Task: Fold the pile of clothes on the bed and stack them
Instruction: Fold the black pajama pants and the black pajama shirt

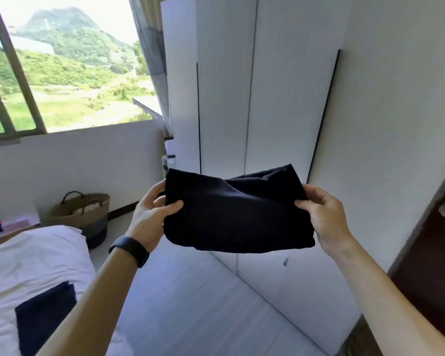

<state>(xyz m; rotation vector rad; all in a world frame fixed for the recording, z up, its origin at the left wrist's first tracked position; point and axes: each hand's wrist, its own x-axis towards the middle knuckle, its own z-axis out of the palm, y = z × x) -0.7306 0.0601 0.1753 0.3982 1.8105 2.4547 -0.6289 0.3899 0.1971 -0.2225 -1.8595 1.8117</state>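
Note:
A black garment [237, 211], folded into a compact rectangle, hangs in the air in front of the white wardrobe. My left hand [152, 214] grips its left edge, thumb on the front, with a black band on the wrist. My right hand [324, 214] pinches its right edge. On the white bed [31, 260] at lower left lies another dark folded garment [44, 317], partly hidden behind my left forearm.
A tall white wardrobe [254, 98] stands straight ahead. A woven basket [85, 214] sits on the floor by the wall under the window. A dark wooden door [432, 265] with a metal handle is at the right. Pale floor lies between bed and wardrobe.

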